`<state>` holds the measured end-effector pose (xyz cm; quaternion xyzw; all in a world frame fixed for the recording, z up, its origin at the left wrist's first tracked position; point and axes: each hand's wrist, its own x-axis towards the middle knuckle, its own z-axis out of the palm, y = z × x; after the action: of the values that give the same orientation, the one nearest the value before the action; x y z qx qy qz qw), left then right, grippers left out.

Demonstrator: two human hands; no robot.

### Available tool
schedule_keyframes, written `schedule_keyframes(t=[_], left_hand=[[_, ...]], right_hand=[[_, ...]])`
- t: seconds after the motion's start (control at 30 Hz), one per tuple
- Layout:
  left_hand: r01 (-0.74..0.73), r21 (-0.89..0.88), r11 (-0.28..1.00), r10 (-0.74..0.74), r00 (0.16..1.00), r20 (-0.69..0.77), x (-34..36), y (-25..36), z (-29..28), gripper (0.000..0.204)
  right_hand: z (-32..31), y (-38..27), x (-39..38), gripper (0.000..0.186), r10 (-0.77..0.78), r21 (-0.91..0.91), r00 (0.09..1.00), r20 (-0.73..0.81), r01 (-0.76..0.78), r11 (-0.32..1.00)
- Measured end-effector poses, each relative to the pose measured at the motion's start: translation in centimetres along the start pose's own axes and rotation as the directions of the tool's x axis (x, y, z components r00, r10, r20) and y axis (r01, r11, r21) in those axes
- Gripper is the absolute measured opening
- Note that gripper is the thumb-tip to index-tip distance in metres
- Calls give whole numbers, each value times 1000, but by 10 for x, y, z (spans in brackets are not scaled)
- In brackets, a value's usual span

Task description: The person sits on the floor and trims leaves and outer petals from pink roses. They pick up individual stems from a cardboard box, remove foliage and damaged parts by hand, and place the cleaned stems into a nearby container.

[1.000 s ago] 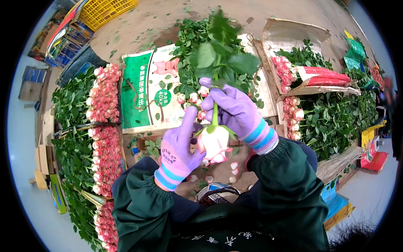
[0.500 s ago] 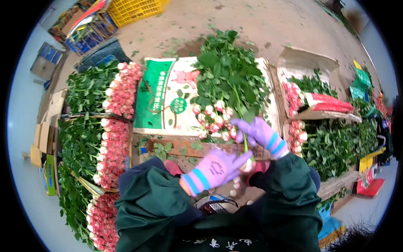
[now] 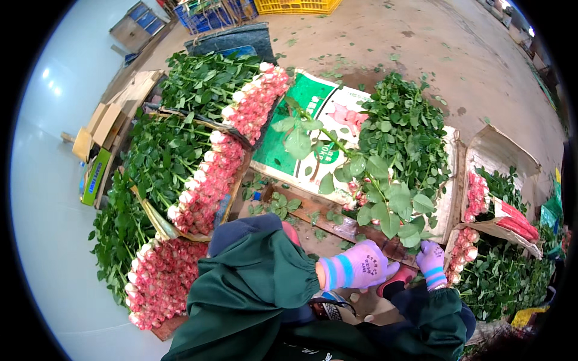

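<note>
My right hand (image 3: 431, 262), in a lilac glove with blue bands, is closed at the lower end of a leafy rose stem (image 3: 337, 144). The stem slants up and left over the printed sack (image 3: 283, 144); its flower head cannot be made out. Beside it, my left hand (image 3: 361, 265), gloved alike, has its fingers curled; whatever they hold is hidden. Beyond the hands a pile of roses (image 3: 403, 126) lies on the sack, leaves away from me, its pink-white heads mostly covered by the held stem's leaves.
Stacked pink-white roses (image 3: 205, 186) fill compartments on my left. More roses (image 3: 475, 198) lie in wrappings on my right. A wooden board (image 3: 319, 213) edges the work surface near my knees. A yellow crate (image 3: 298, 6) and a blue crate (image 3: 217, 15) stand at the back.
The view has turned left. The rose stem between my hands has swung to slant up and left over the sack. My left hand has come away from the flower head it was touching.
</note>
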<state>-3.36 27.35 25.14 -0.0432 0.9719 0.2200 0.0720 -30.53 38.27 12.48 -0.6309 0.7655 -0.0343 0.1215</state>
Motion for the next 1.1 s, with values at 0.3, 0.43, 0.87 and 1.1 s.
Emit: schedule_keyframes(t=[0.3, 0.43, 0.87, 1.1], left_hand=[[6, 18, 1000, -4, 996, -88, -13, -9, 2, 42], [8, 58, 998, 3, 983, -184, -21, -7, 13, 25], [37, 2, 999, -37, 999, -40, -30, -13, 12, 40], [13, 31, 999, -14, 1000, 10, -31, -19, 9, 54]], right_hand=[[29, 5, -3, 23, -121, -114, 991, -62, 113, 987], [32, 0, 2, 28, -189, -133, 982, 23, 190, 973], [102, -71, 33, 29, -125, -278, 917, 380, 242, 930], [131, -89, 26, 23, -126, -267, 913, 388, 243, 933]])
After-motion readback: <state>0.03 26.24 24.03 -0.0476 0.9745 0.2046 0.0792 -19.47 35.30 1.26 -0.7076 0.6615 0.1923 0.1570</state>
